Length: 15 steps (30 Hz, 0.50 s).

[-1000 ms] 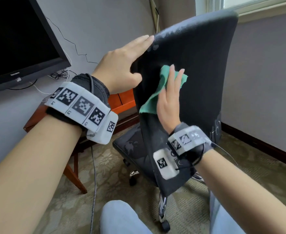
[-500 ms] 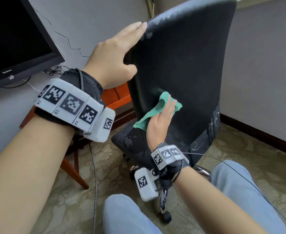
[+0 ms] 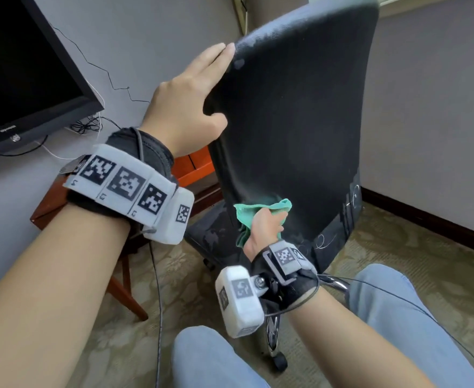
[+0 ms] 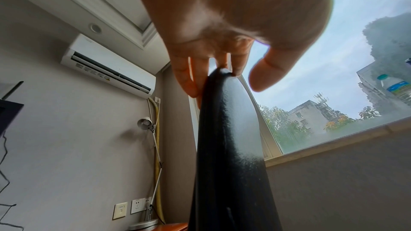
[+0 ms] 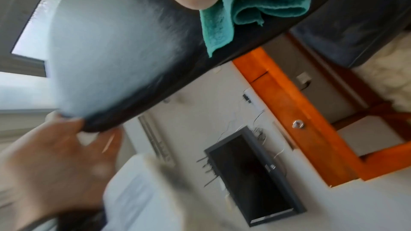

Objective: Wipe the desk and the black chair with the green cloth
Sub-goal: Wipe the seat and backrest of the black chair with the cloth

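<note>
Nearest, the person's knees (image 3: pixel 213 359) in light blue trousers sit at the bottom of the head view. Just beyond them the right hand (image 3: pixel 263 225) is clenched around the bunched green cloth (image 3: pixel 261 208) and presses it against the lower part of the black chair (image 3: pixel 291 121) backrest, close to its left edge above the seat. Higher up, the left hand (image 3: pixel 186 107) clamps the backrest's upper left edge, fingers (image 4: pixel 186 76) laid behind the top corner and thumb on the near face. Farther back stands the orange-brown wooden desk (image 3: pixel 193 166) against the grey wall, with a dark monitor (image 3: pixel 20 79) above it at the left.
</note>
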{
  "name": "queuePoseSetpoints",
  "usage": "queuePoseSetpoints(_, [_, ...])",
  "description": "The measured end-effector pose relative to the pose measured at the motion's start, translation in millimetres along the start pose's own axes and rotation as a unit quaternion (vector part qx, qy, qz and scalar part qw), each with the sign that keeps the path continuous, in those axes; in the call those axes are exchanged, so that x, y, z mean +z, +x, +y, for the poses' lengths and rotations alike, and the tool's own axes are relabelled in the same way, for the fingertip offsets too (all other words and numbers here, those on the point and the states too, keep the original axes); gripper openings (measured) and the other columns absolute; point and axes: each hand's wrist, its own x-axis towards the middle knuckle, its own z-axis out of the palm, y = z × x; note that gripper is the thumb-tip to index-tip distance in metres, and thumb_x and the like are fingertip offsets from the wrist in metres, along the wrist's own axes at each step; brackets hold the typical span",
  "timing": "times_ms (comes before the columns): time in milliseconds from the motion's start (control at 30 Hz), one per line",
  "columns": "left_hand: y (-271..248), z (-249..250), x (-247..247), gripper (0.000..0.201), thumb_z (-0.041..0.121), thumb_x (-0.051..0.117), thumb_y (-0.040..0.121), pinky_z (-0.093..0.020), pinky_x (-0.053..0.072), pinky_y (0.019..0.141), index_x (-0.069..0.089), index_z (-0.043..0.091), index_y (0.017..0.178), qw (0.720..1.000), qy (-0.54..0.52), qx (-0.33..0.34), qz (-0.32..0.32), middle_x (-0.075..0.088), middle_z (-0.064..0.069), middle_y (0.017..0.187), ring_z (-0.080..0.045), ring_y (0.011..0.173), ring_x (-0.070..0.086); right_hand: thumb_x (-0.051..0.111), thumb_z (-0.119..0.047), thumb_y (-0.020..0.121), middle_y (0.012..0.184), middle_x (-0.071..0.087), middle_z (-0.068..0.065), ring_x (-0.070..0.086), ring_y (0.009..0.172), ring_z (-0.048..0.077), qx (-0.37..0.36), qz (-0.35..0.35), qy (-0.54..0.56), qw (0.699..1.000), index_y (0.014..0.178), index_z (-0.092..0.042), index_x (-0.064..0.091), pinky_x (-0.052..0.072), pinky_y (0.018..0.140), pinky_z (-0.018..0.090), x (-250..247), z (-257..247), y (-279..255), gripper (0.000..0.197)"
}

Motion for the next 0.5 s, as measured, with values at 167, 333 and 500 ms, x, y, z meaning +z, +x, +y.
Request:
queuePoseSetpoints(167, [0.2, -1.4, -0.8, 0.083, 0.025, 0.039, 0.071, -0.037, 0.026, 0.110, 0.019, 0.028, 0.151, 1.000, -0.004, 0.006, 0.011, 0.018, 0.013, 0.156, -0.013, 0.139, 0.028, 0.032, -0.018, 0.096, 0.155, 0.011, 0.013, 0.021, 0.140, 0.032, -0.009, -0.085, -0.009, 0.996, 0.151, -0.024, 0.005, 0.019, 0.114, 0.046, 14.4, -24.3, -30.5, 0.061])
queuePoseSetpoints(333, [0.5, -4.4, 2.6, 0.081, 0.025, 0.041, 0.072, -0.033, 0.025, 0.111, 0.021, 0.026, 0.151, 0.999, -0.012, 0.012, 0.027, 0.021, 0.013, 0.155, -0.012, 0.139, 0.028, 0.030, -0.010, 0.098, 0.155, 0.005, 0.018, 0.010, 0.143, 0.030, -0.024, -0.079, -0.049, 0.995, 0.150, -0.014, -0.005, 0.011, 0.114, 0.040, 11.9, -14.7, -32.3, 0.063])
queuePoseSetpoints(500, [-1.4, -3.9, 4.4, 0.079, 0.027, 0.042, 0.073, -0.032, 0.029, 0.108, 0.024, 0.026, 0.150, 0.999, -0.014, 0.019, 0.037, 0.025, 0.012, 0.154, -0.014, 0.137, 0.032, 0.029, -0.017, 0.101, 0.156, 0.003, 0.019, 0.008, 0.144, 0.029, 0.017, -0.002, -0.064, 0.998, 0.151, -0.013, -0.001, 0.006, 0.115, 0.037, 8.1, -2.9, -1.2, 0.059])
